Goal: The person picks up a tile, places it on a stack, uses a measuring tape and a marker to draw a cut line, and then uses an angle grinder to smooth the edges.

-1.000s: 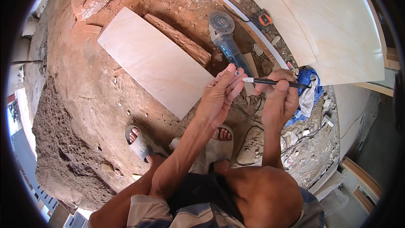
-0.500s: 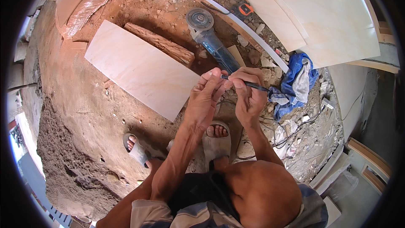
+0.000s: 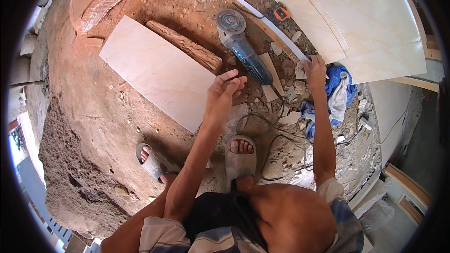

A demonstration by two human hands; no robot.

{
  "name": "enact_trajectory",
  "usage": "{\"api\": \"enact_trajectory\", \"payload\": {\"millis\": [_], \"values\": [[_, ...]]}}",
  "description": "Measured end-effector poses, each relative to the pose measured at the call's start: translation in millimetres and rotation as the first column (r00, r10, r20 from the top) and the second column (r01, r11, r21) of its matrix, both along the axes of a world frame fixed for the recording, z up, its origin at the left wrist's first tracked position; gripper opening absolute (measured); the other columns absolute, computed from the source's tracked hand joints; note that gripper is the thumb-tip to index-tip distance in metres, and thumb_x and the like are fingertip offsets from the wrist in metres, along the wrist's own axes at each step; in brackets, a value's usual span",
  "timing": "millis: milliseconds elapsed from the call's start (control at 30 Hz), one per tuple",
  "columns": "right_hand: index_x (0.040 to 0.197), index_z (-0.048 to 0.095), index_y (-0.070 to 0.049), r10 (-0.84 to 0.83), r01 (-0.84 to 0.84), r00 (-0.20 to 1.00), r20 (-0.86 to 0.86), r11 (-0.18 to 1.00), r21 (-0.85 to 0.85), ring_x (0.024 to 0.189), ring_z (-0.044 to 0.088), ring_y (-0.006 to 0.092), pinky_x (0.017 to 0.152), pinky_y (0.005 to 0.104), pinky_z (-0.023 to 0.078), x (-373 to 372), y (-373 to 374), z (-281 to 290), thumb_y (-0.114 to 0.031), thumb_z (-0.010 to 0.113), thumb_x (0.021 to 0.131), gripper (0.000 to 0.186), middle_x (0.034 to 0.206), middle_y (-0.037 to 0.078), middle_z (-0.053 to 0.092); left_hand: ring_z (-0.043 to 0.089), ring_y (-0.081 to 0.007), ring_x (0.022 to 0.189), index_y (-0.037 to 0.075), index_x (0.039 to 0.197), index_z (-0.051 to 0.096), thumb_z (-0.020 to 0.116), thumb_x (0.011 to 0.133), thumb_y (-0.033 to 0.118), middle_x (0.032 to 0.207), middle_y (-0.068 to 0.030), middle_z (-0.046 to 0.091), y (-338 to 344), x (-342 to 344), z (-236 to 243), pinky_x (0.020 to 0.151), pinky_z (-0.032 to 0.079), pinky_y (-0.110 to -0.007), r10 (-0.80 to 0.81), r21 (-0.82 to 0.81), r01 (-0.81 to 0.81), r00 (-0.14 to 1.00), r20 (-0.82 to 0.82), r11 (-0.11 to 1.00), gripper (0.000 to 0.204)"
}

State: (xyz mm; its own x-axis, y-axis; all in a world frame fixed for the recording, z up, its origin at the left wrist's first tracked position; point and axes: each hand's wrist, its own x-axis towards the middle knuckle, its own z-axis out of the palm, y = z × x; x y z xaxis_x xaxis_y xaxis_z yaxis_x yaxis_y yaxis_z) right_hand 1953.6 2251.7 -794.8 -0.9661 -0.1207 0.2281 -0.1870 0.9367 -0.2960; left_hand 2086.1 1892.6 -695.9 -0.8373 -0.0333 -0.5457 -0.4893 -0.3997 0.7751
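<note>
My left hand [image 3: 227,86] is raised beside the pale marbled board [image 3: 154,72], its fingers loosely bent but apart, holding nothing visible. To its upper right lies an angle grinder [image 3: 246,49] with its disc toward the top and a black cord trailing down. My right hand [image 3: 316,72] reaches to the lower end of a long white strip [image 3: 276,28] on a wooden batten, fingers curled there; what they grip is hidden. A crumpled blue and white cloth [image 3: 337,98] lies just right of it. The black pen is out of sight.
A rough log [image 3: 183,42] lies along the board's upper edge. Large cream panels [image 3: 370,23] fill the top right, with an orange-black tape measure [image 3: 281,14] beside them. Wrapped cardboard [image 3: 101,4] is at upper left. Rubble and cables [image 3: 267,136] cover the ground around my sandalled feet.
My hands have separated: the right moved up and right to the white strip, and the pen is no longer visible. My left hand has drawn slightly left and its fingers loosened.
</note>
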Motion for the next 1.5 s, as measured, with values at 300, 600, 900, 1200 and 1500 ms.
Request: {"api": "enact_trajectory", "payload": {"millis": [300, 600, 900, 1200, 1500], "values": [[0.121, 0.068, 0.0, 0.021, -0.014, 0.986, 0.168, 0.999, -0.046, 0.094, 0.074, 0.0385, 0.085, 0.0485, 0.056, -11, 18, -4, -0.034, 0.086, 0.093, 0.048, 0.104, 0.02, 0.077, 0.067, -0.0171, 0.121, 0.004, 0.146, 0.058, 0.066, 0.11, 0.025, 0.135, -0.0119, 0.074, 9, -3, 5, 0.107, 0.05, -0.033, 0.002, 0.016, -0.002, 1.0, -0.008, 1.0, 0.042], [0.123, 0.075, 0.0, -0.073, 0.151, 0.977, 0.198, 0.897, -0.416, 0.092, 0.076, 0.024, 0.084, 0.0342, 0.058, 10, -1, 42, -0.019, 0.083, 0.098, 0.032, 0.107, 0.015, 0.082, 0.067, -0.0169, 0.119, 0.003, 0.144, 0.059, 0.065, 0.111, 0.024, 0.133, -0.0118, 0.075, 6, -1, 7, 0.108, 0.05, -0.034, 0.024, -0.011, -0.024, 1.0, -0.015, 1.0, 0.039], [0.122, 0.081, -0.003, 0.053, 0.449, 0.843, 0.535, 0.478, -0.755, 0.091, 0.065, 0.007, 0.087, 0.0244, 0.05, 41, 12, 131, -0.02, 0.082, 0.102, 0.026, 0.105, 0.001, 0.078, 0.068, -0.0191, 0.121, 0.003, 0.143, 0.06, 0.064, 0.112, 0.025, 0.132, -0.0127, 0.075, 19, -8, 17, 0.109, 0.05, -0.035, -0.034, 0.02, 0.035, 0.999, -0.042, 0.999, 0.038], [0.121, 0.081, -0.007, -0.166, 0.168, 0.985, 0.04, 0.897, -0.408, 0.092, 0.068, 0.0234, 0.087, 0.0357, 0.052, -11, 34, 63, -0.019, 0.078, 0.101, 0.023, 0.103, 0.009, 0.079, 0.068, -0.0189, 0.121, 0.002, 0.144, 0.06, 0.063, 0.112, 0.024, 0.132, -0.0131, 0.075, 26, -8, 16, 0.108, 0.05, -0.035, -0.06, -0.051, 0.057, 0.997, -0.053, 0.997, 0.038], [0.134, 0.068, -0.012, -0.187, 0.289, 0.886, -0.424, 0.938, 0.191, 0.117, 0.06, 0.0341, 0.096, 0.051, 0.048, -72, 38, 35, -0.022, 0.08, 0.093, 0.044, 0.128, 0.01, 0.064, 0.068, -0.0159, 0.118, 0.003, 0.143, 0.061, 0.063, 0.112, 0.023, 0.129, -0.0103, 0.076, -1, -9, 8, 0.105, 0.051, -0.033, 0.011, -0.16, -0.023, 0.997, -0.077, 0.987, 0.037]]}}
